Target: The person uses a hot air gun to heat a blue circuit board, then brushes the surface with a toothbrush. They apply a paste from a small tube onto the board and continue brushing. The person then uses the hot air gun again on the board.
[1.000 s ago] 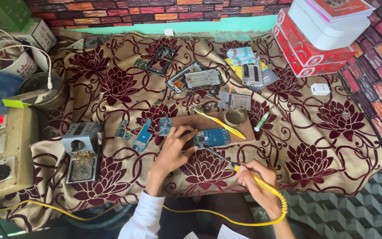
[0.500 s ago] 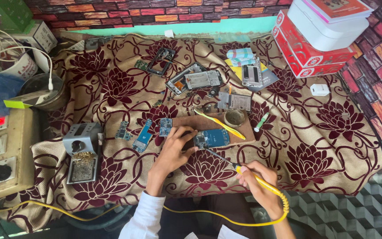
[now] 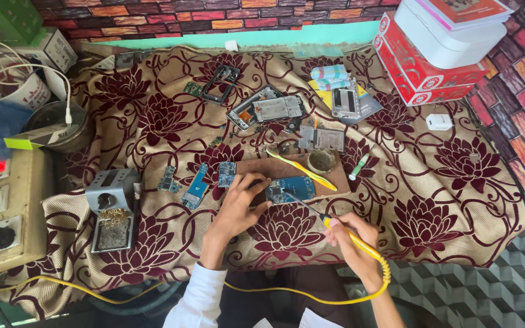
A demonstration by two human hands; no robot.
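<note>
My left hand rests on the floral cloth, its fingers pressing the left edge of a blue circuit board that lies on a brown wooden board. My right hand grips a yellow-handled soldering iron; its thin metal tip reaches up and left onto the blue circuit board. A yellow cord runs from the handle down around my wrist. A yellow toothbrush lies across the wooden board just above the circuit board.
Small blue boards and a grey iron stand lie to the left. Phone frames and parts sit farther back, with a round tin, a white marker, red and white boxes and a switchboard.
</note>
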